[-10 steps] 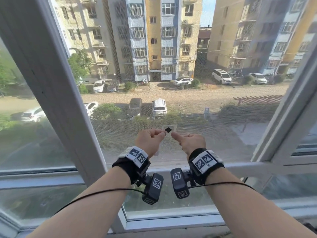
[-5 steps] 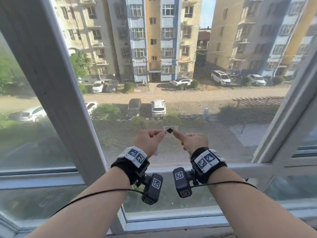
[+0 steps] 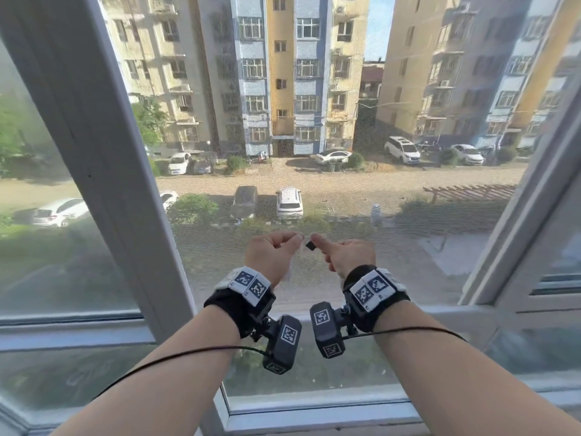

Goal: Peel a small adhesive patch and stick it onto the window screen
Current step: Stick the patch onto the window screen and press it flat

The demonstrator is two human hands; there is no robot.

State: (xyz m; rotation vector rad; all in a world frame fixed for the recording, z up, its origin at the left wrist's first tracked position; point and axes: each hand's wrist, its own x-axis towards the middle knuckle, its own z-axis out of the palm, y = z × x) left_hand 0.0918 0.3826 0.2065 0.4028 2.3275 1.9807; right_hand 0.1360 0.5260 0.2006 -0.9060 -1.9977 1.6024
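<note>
Patch peel at window screen – both hands raised, patch between fingertips.

The small black square adhesive patch (image 3: 310, 245) sat on the right hand (image 3: 347, 258) index fingertip, just beside the left hand (image 3: 273, 253), in front of the fine grey mesh window screen (image 3: 345, 171). Left hand was pinched narrow, thumb to forefinger, on what looked like a clear backing strip; too small to confirm. Right hand was mostly curled, index extended w/ patch at its tip; whether it was pinched or only stuck there cannot be told. Contact between patch and mesh could not be told. Risks (judgement): patch is tiny and light, so it may fold on itself, re-stick to a finger, or drop to the white window frame (image 3: 103, 171) if adhesion to skin beats adhesion to mesh. Flexible mesh gives under pressure; weak press = poor bond.
</note>
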